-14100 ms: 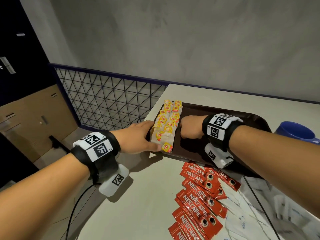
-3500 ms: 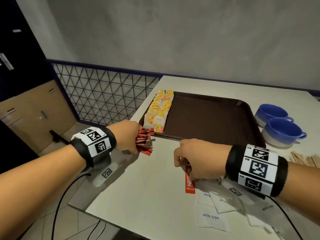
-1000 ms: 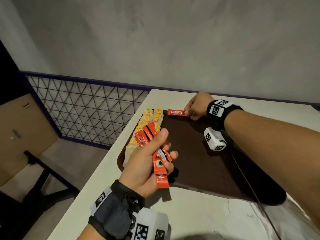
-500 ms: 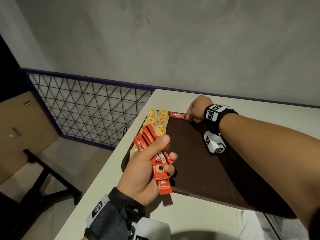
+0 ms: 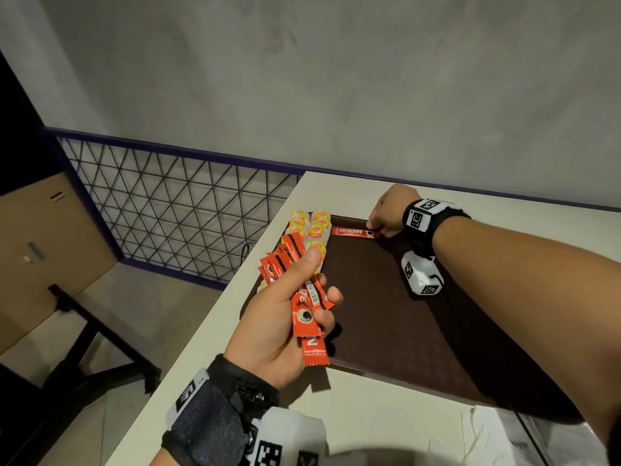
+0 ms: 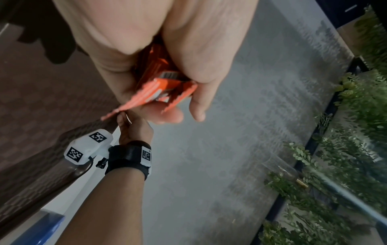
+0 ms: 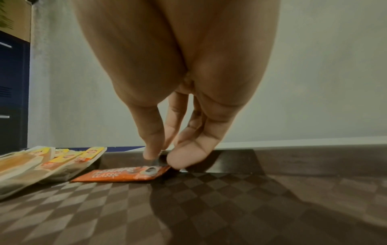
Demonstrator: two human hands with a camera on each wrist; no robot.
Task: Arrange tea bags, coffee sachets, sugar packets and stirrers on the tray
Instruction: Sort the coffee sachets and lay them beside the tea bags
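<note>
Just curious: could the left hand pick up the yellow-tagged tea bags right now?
Probably not: the left hand grips a bundle of red coffee sachets, so its fingers are occupied, though the yellow-tagged tea bags lie uncovered just beyond.

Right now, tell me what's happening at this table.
A person is laying out drink supplies on a brown tray. The right hand pinches the end of a single coffee sachet lying flat at the tray's far edge, beside the tea bags lined along its left side. The left hand grips a bundle of coffee sachets above the tray's near left corner. No sugar or stirrers are on the tray yet.
</note>
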